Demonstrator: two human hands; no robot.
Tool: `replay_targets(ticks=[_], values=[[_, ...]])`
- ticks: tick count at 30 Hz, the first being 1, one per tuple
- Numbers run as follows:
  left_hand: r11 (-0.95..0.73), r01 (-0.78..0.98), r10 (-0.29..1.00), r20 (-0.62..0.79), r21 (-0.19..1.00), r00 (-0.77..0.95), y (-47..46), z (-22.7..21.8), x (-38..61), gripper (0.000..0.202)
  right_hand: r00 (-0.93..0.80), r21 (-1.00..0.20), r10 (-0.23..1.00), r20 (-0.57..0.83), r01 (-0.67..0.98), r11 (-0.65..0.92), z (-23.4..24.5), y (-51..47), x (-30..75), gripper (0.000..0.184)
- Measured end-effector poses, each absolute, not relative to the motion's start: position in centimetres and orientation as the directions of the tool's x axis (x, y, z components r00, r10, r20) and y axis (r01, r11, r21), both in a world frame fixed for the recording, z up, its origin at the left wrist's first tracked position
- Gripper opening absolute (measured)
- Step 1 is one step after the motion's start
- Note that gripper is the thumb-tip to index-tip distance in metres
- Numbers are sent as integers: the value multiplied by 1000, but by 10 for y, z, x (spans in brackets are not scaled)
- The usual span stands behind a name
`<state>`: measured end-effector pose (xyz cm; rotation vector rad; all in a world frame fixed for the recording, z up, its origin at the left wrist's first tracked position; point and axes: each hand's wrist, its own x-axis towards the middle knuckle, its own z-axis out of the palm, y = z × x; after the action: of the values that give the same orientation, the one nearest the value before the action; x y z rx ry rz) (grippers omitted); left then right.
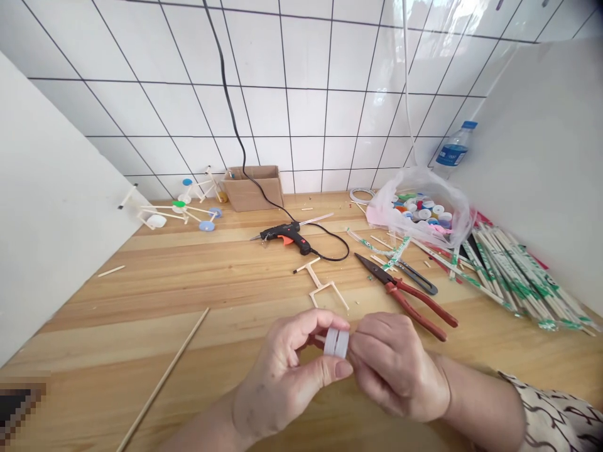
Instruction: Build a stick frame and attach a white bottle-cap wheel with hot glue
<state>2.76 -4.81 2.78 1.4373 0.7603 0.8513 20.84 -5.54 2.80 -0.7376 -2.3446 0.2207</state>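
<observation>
from here my left hand [282, 383] and right hand [396, 370] are pinched together on white plastic bottle caps [336, 343], held above the wooden table [188, 276] — the bare stick frame [320, 285] has no wheels yet, while the wheeled stick models [176, 207] look finished.

Right hand [396, 370]: red-handled pliers [417, 301] block forward passage. Left hand [277, 383]: free room leftward over the desk [141, 301], bounded by a loose wooden stick [162, 383]. A wooden stick frame [323, 285] obstructs straight ahead.

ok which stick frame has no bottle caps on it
The bare stick frame lying just left of the red-handled pliers: the two stick frames at back left carry coloured plastic caps, this one none.
</observation>
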Motion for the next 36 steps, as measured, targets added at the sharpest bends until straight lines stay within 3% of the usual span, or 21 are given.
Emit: replay_targets(ticks=[2,5,8,11,14,17,19,20,22,24,26,28,31,36], values=[[-103,-19,860,99,994,500,-48,30,27,20,-548,-587,709,444,421,692,28,-59,205,20],[-214,38,856,169,976,488,-47,31,25,16,-429,-920,892,142,275,279,30,-64,197,27],[-284,83,849,210,955,484,-47,31,24,14,-371,-992,927,-46,127,2,33,-66,190,32],[-256,52,857,201,965,475,-46,29,25,16,-367,-985,930,-1,161,62,33,-65,190,29],[-108,-23,875,106,994,473,-45,27,26,19,-426,-841,863,271,331,428,31,-61,195,25],[109,-78,858,-54,991,510,-44,25,27,23,-571,-428,612,547,437,791,28,-55,204,21],[206,-97,830,-121,974,544,-43,24,27,25,-655,-194,484,580,467,863,27,-53,208,17],[219,-99,825,-130,971,549,-42,24,27,25,-670,-162,474,572,474,866,26,-53,209,17],[181,-90,835,-105,979,540,-42,24,26,26,-640,-290,552,534,474,831,25,-55,208,18],[107,-76,854,-53,991,518,-43,24,25,25,-559,-560,697,449,431,707,24,-58,205,22],[41,-63,867,-4,997,499,-43,25,24,23,-471,-810,834,287,345,474,24,-61,199,25],[-7,-52,874,31,999,485,-42,25,24,22,-402,-950,911,97,237,205,25,-62,194,29],[-63,-38,877,74,997,476,-42,25,25,20,-350,-993,935,-55,121,-13,26,-62,190,34],[-117,-21,870,112,993,481,-39,22,23,24,-403,-983,915,5,166,78,29,-59,196,33]])
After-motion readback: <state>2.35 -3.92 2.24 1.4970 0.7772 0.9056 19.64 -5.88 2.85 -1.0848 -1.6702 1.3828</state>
